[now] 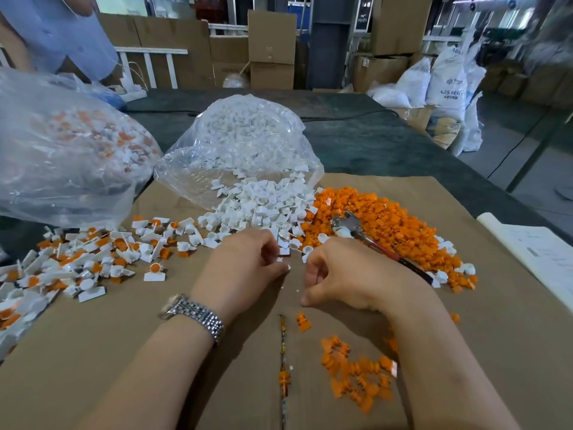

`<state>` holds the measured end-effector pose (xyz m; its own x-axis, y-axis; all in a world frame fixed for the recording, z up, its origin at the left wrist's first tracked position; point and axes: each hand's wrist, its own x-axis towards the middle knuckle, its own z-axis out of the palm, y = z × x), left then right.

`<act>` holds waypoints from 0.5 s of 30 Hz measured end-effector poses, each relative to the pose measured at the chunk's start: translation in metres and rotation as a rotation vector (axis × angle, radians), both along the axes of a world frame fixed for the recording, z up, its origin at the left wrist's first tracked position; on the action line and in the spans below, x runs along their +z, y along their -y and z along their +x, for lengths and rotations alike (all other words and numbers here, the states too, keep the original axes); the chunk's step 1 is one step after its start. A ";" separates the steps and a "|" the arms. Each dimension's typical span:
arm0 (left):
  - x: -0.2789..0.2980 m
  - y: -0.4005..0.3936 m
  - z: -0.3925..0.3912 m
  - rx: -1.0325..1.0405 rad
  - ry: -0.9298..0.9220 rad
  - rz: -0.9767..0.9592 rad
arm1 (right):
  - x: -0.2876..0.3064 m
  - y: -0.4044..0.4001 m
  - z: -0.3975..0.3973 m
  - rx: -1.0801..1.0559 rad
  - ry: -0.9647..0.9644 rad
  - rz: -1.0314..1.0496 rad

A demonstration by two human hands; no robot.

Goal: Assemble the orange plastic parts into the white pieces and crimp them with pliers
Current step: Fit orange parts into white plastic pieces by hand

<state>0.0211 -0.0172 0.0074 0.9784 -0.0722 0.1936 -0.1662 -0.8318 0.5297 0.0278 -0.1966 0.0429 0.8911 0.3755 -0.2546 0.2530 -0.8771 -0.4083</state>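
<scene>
A dark tabletop (372, 144) carries a sheet of brown cardboard (155, 352) that covers its near part. At the left edge lies a large clear bag (62, 150) holding mixed white and orange assembled pieces; a second clear bag (242, 144), at the far edge of the cardboard near its middle, spills a heap of white pieces (257, 206) toward the person. To the right of that heap, touching it, spreads a broad pile of orange plastic parts (387, 225), with pliers (359, 231) lying on it, metal head toward the far side and dark-and-red handles running toward the near right. Along the left edge of the cardboard lies a scatter of assembled pieces (77, 262), white with orange inserts. A smaller cluster of orange parts (356, 373) sits near the near edge, under the right forearm. The left hand (245, 268), with a metal wristwatch (192, 315) on its wrist, has its fingers curled round a small white piece (286, 267) of which only a tip shows at the fingertips. The right hand (338, 274), just beside it, is curled with thumb against the cardboard; whether it grasps anything cannot be told. A sheet of white paper (533, 259) lies at the right edge.
</scene>
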 end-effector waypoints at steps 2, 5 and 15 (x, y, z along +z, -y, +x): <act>-0.001 0.001 0.001 -0.028 -0.020 0.012 | -0.001 0.000 0.001 -0.022 0.059 0.015; 0.003 -0.003 0.000 -0.022 -0.065 -0.186 | 0.000 0.002 0.004 -0.130 0.155 0.180; 0.020 -0.011 0.001 -0.096 -0.556 -1.612 | 0.015 0.005 0.001 -0.210 0.203 0.900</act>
<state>0.0221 -0.0060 0.0277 0.9524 -0.2181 -0.2132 0.3013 0.5647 0.7683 0.0284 -0.2011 0.0577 0.9583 0.1825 0.2198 0.2660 -0.2896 -0.9194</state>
